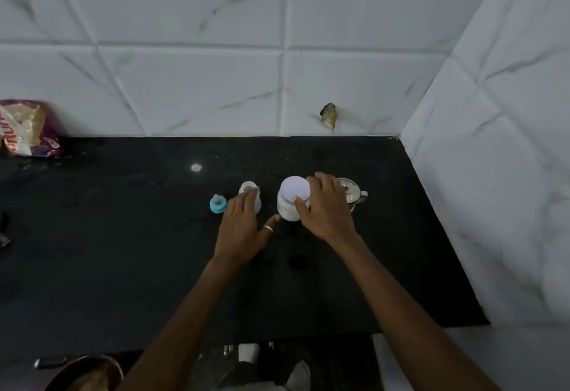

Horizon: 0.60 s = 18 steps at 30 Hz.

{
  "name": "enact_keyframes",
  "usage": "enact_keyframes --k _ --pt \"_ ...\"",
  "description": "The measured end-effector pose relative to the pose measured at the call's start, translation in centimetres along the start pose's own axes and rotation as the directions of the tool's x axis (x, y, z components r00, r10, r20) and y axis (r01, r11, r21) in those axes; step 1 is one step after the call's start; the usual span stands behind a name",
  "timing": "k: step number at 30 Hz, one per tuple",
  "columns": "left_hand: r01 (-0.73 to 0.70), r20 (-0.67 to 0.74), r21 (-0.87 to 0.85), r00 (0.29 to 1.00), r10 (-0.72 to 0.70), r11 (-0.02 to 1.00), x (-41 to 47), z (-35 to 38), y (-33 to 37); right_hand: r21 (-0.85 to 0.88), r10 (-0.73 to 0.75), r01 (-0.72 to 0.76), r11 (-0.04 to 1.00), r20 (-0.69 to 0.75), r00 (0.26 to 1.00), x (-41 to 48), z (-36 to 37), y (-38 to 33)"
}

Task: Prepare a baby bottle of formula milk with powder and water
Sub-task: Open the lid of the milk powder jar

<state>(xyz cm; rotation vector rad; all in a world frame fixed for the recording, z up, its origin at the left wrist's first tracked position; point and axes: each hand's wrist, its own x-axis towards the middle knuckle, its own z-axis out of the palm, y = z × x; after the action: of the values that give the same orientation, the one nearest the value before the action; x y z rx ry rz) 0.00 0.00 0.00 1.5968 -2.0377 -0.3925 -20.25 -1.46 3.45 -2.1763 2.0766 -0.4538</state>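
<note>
Bottle (248,188) open (teat (218,204) beside); right hand (328,208) grips jar (287,210).

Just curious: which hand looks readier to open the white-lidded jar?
Right. The right hand sits on the jar, fingers round its lid; the left hand rests against the open bottle beside it.

The left hand (243,227) covers the lower right of the open baby bottle (248,188); whether its fingers touch the bottle cannot be told. The right hand (328,208), wrapped round the powder jar (290,202), hides the jar's right side and much of the steel kettle (352,193) behind it. A purple packet (29,129) is cut by the left edge, its print blurred. A pale spot (196,167) on the counter (123,236) is too small to identify. A round brown object (89,373), blurred, is cut off at the bottom edge.
</note>
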Motion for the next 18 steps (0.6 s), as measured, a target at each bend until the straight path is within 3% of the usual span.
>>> enact_keyframes --k 3,8,18 --pt "0.054 0.031 -0.166 0.998 -0.050 0.985 0.0 0.4 -0.5 -0.041 0.033 -0.029 0.999 0.100 0.994 2.0 0.3 -1.2" --pt "0.126 0.140 -0.290 0.986 -0.088 0.949 1.2 0.7 -2.0 -0.146 0.182 -0.138 0.980 0.351 0.919 4.5 1.6 -2.8" --pt "0.208 0.278 -0.398 0.956 -0.099 0.893 1.6 1.4 -2.7 -0.212 0.252 -0.185 0.960 0.352 0.902 5.8 2.9 -3.5"
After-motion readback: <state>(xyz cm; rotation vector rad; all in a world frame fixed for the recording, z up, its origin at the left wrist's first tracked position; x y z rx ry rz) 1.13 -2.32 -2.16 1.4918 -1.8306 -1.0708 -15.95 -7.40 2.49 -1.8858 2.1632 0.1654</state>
